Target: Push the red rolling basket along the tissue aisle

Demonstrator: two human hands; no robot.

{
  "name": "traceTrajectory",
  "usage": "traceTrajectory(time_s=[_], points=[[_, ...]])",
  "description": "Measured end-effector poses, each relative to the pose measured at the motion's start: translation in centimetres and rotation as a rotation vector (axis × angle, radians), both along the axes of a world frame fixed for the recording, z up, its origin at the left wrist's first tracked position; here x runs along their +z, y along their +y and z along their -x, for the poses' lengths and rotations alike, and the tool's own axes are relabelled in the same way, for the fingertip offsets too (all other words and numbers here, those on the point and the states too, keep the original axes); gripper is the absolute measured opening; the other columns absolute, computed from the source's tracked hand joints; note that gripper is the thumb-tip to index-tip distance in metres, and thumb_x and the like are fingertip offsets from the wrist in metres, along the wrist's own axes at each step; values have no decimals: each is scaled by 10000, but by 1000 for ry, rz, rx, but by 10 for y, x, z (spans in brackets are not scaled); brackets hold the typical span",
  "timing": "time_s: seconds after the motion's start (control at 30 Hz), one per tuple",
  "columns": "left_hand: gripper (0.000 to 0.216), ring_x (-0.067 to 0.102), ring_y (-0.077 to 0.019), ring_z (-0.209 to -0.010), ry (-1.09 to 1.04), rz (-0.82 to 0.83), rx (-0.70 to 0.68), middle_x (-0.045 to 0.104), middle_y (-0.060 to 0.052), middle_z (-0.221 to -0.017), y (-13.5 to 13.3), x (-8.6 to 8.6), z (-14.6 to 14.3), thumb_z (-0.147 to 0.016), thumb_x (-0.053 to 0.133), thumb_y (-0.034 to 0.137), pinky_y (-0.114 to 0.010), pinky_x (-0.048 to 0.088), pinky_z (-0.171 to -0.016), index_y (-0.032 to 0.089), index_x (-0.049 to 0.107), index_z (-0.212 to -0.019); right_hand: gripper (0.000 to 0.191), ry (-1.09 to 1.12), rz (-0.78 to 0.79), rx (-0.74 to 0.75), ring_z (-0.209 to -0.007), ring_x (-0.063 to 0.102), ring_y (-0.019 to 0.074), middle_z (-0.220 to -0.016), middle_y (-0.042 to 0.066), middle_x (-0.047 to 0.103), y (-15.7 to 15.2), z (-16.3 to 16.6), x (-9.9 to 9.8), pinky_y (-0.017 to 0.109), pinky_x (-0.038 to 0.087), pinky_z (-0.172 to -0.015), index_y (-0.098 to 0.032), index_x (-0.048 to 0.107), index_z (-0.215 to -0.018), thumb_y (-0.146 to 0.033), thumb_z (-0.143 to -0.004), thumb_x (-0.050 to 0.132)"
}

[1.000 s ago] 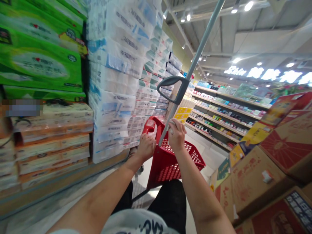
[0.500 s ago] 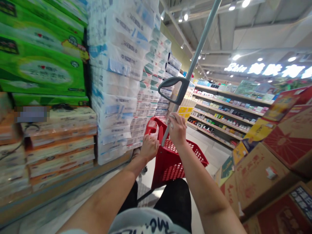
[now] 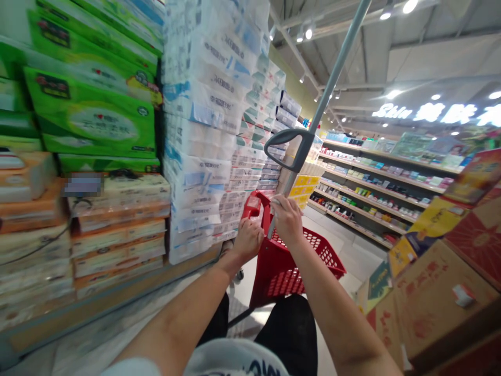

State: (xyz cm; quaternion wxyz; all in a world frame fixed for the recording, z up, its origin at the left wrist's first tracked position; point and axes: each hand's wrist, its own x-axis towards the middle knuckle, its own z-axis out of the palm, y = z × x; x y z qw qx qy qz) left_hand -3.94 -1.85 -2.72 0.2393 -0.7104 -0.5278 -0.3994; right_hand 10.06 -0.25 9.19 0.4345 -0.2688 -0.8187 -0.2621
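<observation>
Far L of frame: tissue packs (image 3: 97,117), stacked. My L grip (image 3: 249,240), abt ctr, is clenched on the handle end of the red basket (image 3: 274,271). Basket's just below ctr, opening up, long axis running R and slightly down. My R grip (image 3: 289,222) is curled at the grey pole (image 3: 337,73); can't tell if it's actually round it. Pole slants to top edge, upper R; its loop handle (image 3: 304,149) points L. Prob. steadying/steering the basket; next move likely needs firm hold w/ both, clear of boxes (image 3: 438,297), lower R.
</observation>
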Motion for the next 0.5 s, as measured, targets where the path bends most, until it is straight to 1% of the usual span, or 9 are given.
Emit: traceTrajectory(time_s=[0.1, 0.17, 0.23, 0.37, 0.43, 0.5], points=[[335, 463, -207, -855, 4, 0, 4, 604, -46, -786, 1, 0, 3, -935, 358, 206, -458, 333, -950, 191, 601, -705, 240, 56, -18, 5, -1045, 492, 214, -1172, 42, 617, 1, 2, 14, 347, 393, -923, -246, 677, -1070, -171, -924, 503], [340, 467, -210, -868, 1, 7, 5, 612, -49, -807, 1, 1, 5, -939, 351, 213, -453, 335, -948, 193, 603, -712, 238, 107, -28, 1, -1069, 481, 223, -1194, 47, 608, 2, 3, 19, 359, 390, -937, -237, 679, -1072, -179, -926, 500], [346, 470, -211, -861, 1, 22, 8, 614, -51, -812, 0, 1, 6, -943, 344, 225, -450, 342, -932, 195, 600, -712, 231, 89, -9, -5, -1060, 481, 225, -1192, 48, 609, 1, 4, 13, 360, 396, -929, -237, 679, -1066, -181, -925, 506], [363, 477, -211, -841, 13, 30, 9, 605, -55, -789, 2, 0, 8, -945, 327, 232, -451, 340, -915, 192, 594, -702, 207, -61, 54, -12, -996, 496, 215, -1137, 43, 629, -2, 7, -14, 342, 414, -880, -242, 677, -1032, -173, -916, 520], [361, 481, -207, -841, 11, 25, 4, 609, -50, -787, 4, 0, 9, -944, 328, 230, -448, 335, -925, 190, 599, -709, 202, -75, 67, -19, -996, 497, 213, -1141, 36, 629, -2, 7, -19, 336, 411, -884, -239, 672, -1027, -172, -917, 517], [362, 482, -204, -834, 1, 27, 6, 613, -47, -778, 7, 1, 11, -943, 330, 229, -440, 338, -922, 187, 601, -706, 207, -42, 66, -23, -1020, 491, 215, -1174, 29, 618, -1, 7, -18, 336, 402, -902, -240, 665, -1040, -174, -921, 509]])
